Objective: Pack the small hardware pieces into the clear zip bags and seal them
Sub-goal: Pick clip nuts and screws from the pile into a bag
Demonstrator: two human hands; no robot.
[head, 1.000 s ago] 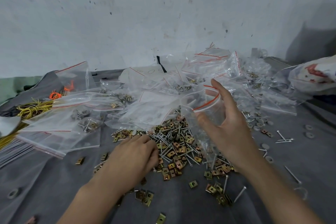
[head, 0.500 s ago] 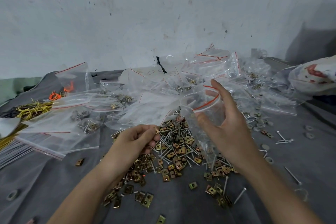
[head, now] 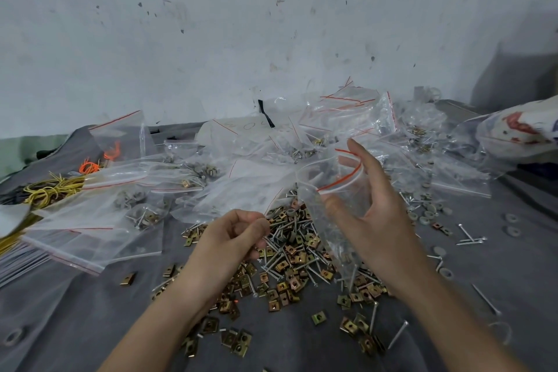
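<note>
Grey cloth covers the surface (head: pixel 75 311), which runs back to a pale, pitted wall (head: pixel 271 24). At the far left lie a bundle of yellow wire (head: pixel 51 190) and some orange ties (head: pixel 89 167). Flat zip bags (head: pixel 90 238) are spread just in front of them, and a few filled bags (head: pixel 145 214) lie on top.

Left of centre, the left hand (head: pixel 232 238) hangs over the hardware heap. Its grip is drawn in to a pinch, thumb tip against the curled forefinger; whether anything sits in that pinch cannot be told. Under and beside it spreads the heap of brass square clips (head: pixel 290 257) mixed with silver screws (head: pixel 280 231), thinning toward the near edge.

Just right of centre, the right hand (head: pixel 377 220) holds the clear zip bag (head: pixel 338 193) upright above the heap. The thumb is on the near wall and the fingers behind the far wall, the grip half closed round the bag so that its red-striped mouth gapes open.

Behind both hands a loose mound of clear bags (head: pixel 347 118) rises against the wall. Farther right lie grey washers (head: pixel 428 214) and a few stray screws, and at the far right edge sits a white printed sack (head: pixel 519 133).
</note>
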